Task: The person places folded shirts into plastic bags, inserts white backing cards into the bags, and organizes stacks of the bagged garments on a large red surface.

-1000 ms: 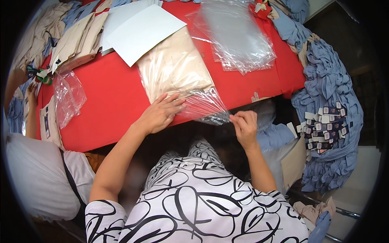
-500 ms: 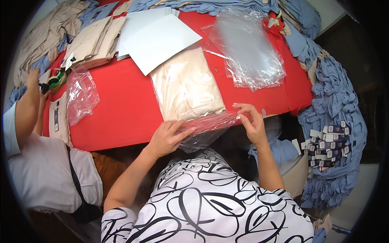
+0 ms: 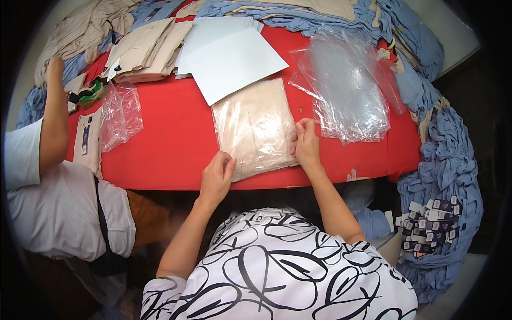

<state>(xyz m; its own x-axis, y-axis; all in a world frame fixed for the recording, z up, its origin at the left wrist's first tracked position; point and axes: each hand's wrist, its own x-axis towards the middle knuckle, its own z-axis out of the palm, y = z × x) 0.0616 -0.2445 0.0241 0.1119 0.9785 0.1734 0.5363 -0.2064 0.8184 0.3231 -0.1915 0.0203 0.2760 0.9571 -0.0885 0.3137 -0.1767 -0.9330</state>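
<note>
A folded beige garment lies flat inside a clear plastic bag (image 3: 255,128) near the front edge of the red table. My left hand (image 3: 217,173) is closed on the bag's lower left edge, thumb and fingers pressed together. On the opposite side my right hand (image 3: 305,144) grips the right edge with curled fingers. No loose end of the bag shows past its near side. White sheets of card (image 3: 234,61) overlap its far end. To the right lies a stack of empty clear bags (image 3: 349,85).
Folded beige garments (image 3: 144,50) are stacked at the back left, with a crumpled clear bag (image 3: 121,114) in front. Blue garments (image 3: 450,154) with tags hang along the right edge. A person's arm (image 3: 53,114) reaches over the table's left end, near a green tape dispenser (image 3: 88,95).
The loose bag end that hung over the front edge is out of sight. My right hand has moved in to the bag's right edge, and my left hand has shifted to its left edge.
</note>
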